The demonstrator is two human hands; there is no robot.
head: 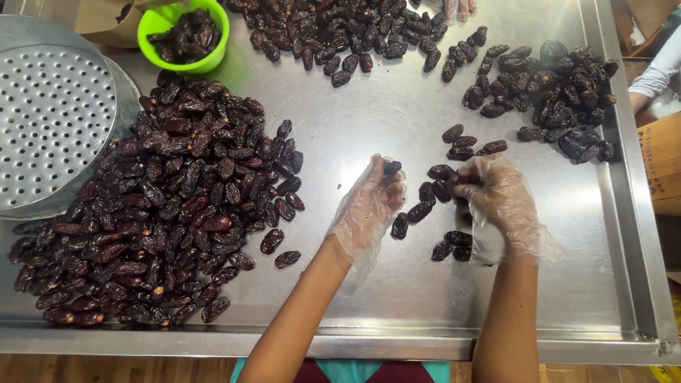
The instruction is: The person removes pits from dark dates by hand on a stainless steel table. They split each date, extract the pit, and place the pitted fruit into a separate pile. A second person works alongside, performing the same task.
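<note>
Head view looks straight down onto a steel tray table [397, 113] spread with dark dates. The left hand [365, 209], in a thin clear glove, is curled with its fingertips pinched on a single date [391, 167] held just above the metal, lifted clear of the others as if to turn and look it over. The right hand [500, 202], gloved the same way, rests with its fingers bent down among a small loose cluster of dates [433, 195] that lies between the two hands; it seems to close on one at its fingertips, though the crinkled glove hides whether it truly grips or only touches. That cluster sits near both hands, thin enough that each fruit can be taken singly. To the left a large heap of dates [163, 213] lies well apart from it, touching the edge of a round perforated metal pan [53, 120]. A green bowl [186, 35] at the top holds a few dates set aside from the rest. A further pile [560, 92] sits at the right, and another spread [340, 32] along the far edge, where another person's gloved fingers [457, 8] just show.
</note>
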